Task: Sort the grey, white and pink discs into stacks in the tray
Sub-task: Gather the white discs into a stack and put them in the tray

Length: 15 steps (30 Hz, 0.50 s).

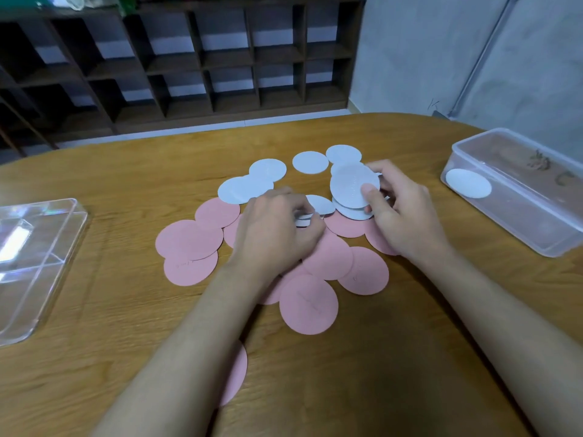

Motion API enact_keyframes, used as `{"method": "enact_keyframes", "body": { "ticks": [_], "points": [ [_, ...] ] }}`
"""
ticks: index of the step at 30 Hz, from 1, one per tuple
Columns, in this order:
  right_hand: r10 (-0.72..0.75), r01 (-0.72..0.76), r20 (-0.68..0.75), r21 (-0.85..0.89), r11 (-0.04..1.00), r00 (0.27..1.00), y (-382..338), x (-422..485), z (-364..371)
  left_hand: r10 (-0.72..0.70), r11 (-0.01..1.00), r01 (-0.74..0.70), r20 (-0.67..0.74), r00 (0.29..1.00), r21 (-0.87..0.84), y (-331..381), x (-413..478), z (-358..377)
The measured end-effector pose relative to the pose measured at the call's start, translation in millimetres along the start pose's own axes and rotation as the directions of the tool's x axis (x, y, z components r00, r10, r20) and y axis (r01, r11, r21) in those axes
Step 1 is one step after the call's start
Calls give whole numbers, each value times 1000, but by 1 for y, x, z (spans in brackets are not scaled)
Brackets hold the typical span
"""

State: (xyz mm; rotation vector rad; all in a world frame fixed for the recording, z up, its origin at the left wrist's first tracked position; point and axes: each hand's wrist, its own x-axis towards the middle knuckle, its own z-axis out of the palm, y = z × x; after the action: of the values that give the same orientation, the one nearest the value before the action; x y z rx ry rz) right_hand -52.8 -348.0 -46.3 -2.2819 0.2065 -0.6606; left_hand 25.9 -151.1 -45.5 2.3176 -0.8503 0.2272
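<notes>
Thin, light, stiff-looking discs, probably hard to lift off flat wood; best pinched at the rim. Right hand [400, 209] gripping a small white stack [353, 187]; left hand [277, 231] curled onto another white disc [318, 205]. Pink discs [307, 304] scattered across the table [94, 373], tray [34, 263] far left.

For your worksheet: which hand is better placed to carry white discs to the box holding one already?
Right. The right hand already holds white discs, and the box sits on its side.
</notes>
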Motion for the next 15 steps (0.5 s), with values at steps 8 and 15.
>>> {"method": "enact_keyframes", "body": {
  "ticks": [8,15],
  "points": [
    [57,-58,-55,-11,998,997,4,2,-2,167,983,-155,-127,978,101,-7,1,3],
    [56,-54,-61,26,998,997,1,1,-4,219,976,-212,-213,952,53,-7,2,2]
  ]
}}
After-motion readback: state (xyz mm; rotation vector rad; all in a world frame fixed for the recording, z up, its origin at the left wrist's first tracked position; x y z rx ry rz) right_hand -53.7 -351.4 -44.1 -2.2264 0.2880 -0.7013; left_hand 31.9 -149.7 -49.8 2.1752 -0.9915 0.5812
